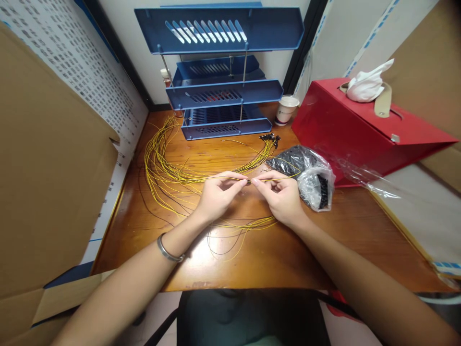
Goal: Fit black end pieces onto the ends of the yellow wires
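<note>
My left hand [219, 194] and my right hand [283, 197] meet fingertip to fingertip above the table. The left thumb and index finger pinch a small dark piece, perhaps a connector, mostly hidden by the fingers. My right fingers are pinched on a thin yellow wire [299, 169], which loops past that hand. Beneath and behind my hands lies a bundle of yellow and dark wires [153, 161], curving across the left side. Its far end carries several black connectors [270, 138]. Close to my right hand is a clear plastic bag [306, 168] of small black parts.
A blue three-tier tray rack [223, 87] stands at the back of the wooden table [345, 250]. Beside it is a paper cup [286, 110]. The red box [345, 129] at right has a tissue [365, 84] on top. Cardboard [46, 144] borders the left side.
</note>
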Demonstrator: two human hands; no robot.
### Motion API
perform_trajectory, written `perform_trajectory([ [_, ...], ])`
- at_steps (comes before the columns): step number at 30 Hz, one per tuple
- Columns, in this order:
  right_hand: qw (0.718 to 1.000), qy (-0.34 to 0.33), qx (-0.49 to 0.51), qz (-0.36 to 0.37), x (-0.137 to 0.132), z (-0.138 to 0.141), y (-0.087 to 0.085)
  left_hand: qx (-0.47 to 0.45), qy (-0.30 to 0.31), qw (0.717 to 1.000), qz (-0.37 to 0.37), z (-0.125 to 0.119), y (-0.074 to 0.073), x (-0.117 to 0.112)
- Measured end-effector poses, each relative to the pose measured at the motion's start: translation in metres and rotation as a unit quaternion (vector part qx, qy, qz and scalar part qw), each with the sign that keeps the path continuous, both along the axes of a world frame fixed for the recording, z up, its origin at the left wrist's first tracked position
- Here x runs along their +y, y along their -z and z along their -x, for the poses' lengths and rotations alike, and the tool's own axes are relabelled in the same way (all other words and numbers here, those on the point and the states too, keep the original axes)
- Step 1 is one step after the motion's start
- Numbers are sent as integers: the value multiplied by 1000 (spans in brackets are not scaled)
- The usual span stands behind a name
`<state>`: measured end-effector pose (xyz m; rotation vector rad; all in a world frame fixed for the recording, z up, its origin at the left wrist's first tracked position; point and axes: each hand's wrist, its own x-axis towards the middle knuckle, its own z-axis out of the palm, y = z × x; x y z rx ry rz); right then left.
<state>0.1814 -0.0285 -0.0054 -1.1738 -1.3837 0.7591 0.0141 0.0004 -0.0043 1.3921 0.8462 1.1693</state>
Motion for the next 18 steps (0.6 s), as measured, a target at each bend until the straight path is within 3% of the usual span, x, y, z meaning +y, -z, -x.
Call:
perform_trajectory([
  [5,1000,-20,16,12,-1,1,2,-10,5,1000,2,-1,-1,-1],
  [12,1000,13,12,3,1,0,-1,-13,-3,1000,5,-1,-2,-1],
  [18,1000,-12,13,22,-1,3,1,-16,7,1000,9,-1,-2,-1],
])
